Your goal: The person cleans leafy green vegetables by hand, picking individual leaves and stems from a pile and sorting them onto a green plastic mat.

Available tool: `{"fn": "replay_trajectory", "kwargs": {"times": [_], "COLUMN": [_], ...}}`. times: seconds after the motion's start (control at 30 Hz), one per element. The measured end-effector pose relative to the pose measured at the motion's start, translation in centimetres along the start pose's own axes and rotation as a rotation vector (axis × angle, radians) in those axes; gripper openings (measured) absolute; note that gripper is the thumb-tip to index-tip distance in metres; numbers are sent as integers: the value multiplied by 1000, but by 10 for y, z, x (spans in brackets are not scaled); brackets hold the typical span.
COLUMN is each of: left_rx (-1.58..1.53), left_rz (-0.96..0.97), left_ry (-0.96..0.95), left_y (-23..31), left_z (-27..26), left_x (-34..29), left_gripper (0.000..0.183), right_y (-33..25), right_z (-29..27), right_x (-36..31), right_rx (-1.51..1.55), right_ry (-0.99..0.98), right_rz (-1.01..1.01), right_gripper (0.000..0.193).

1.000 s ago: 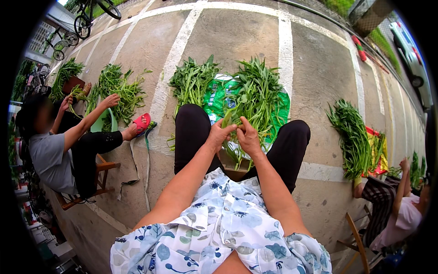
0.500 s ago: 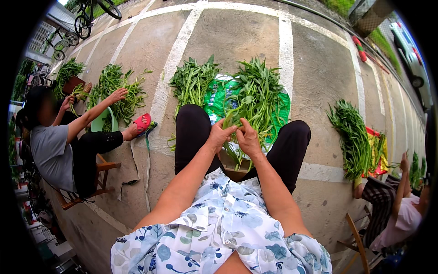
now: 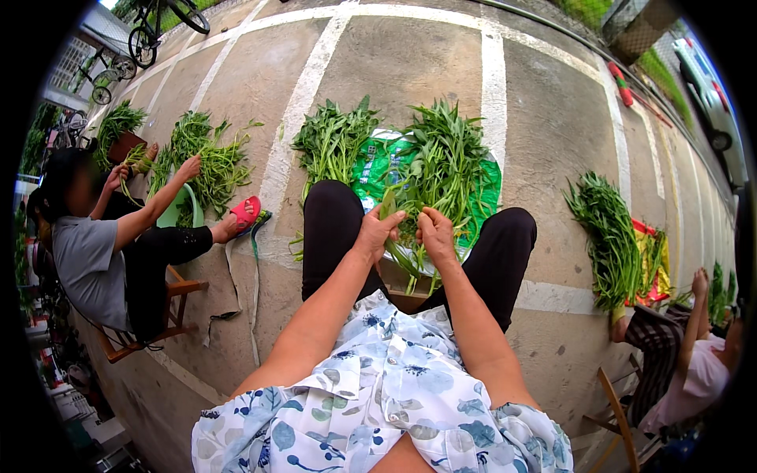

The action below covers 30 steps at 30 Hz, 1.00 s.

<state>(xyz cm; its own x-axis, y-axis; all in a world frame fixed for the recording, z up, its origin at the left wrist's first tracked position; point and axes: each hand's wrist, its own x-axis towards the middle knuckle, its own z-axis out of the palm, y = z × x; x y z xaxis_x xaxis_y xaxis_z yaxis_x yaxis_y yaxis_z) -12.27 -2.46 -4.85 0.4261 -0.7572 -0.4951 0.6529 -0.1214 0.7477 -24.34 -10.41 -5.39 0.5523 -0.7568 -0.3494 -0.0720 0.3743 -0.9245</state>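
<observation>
Between my knees, my left hand (image 3: 380,232) is closed around a few stems of water spinach (image 3: 402,257), whose leaves stick out above and below the fist. Close beside it on the right, my right hand (image 3: 436,234) has its fingers pinched together; whatever is in them is too small to make out. Just beyond both hands, a large heap of water spinach (image 3: 449,150) lies on a green printed plastic sack (image 3: 490,185). Another pile (image 3: 337,142) rests at the sack's left side. Below my hands shows part of a brown box (image 3: 406,301).
On the left, a seated person (image 3: 95,252) handles greens beside a pale green basin (image 3: 169,211). At the right, another person (image 3: 698,363) sits near a tall heap of greens (image 3: 605,244). White lines (image 3: 494,87) cross the concrete. Bicycles (image 3: 142,43) stand at far left.
My hands have drawn apart, the right one shifting slightly right. The left still grips the stems. The person on the left has lowered an outstretched hand toward the greens.
</observation>
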Motion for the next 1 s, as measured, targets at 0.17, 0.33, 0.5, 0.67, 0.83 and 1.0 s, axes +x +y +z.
{"fn": "replay_trajectory", "kwargs": {"times": [0.17, 0.33, 0.5, 0.67, 0.83, 1.0], "left_rx": [-24, 30, 115, 166, 142, 109], "left_rz": [-17, -47, -92, -89, -93, -112], "left_ry": [-17, -14, -44, -48, -45, -60], "left_y": [2, 4, 8, 9, 8, 7], "left_z": [4, 3, 11, 11, 11, 8], "left_x": [0, -3, -6, -7, -8, -6], "left_gripper": [25, 21, 21, 22, 25, 27], "right_y": [18, -14, -11, -9, -8, -3], "right_z": [0, 12, 5, 3, 4, 5], "right_x": [4, -13, -12, -10, -10, -6], "right_rx": [-286, -635, -782, -844, -732, -459], "right_ry": [58, 23, 17, 18, 9, -18], "right_rz": [-309, -421, -608, -687, -551, -429], "right_gripper": [35, 37, 38, 37, 36, 37]}}
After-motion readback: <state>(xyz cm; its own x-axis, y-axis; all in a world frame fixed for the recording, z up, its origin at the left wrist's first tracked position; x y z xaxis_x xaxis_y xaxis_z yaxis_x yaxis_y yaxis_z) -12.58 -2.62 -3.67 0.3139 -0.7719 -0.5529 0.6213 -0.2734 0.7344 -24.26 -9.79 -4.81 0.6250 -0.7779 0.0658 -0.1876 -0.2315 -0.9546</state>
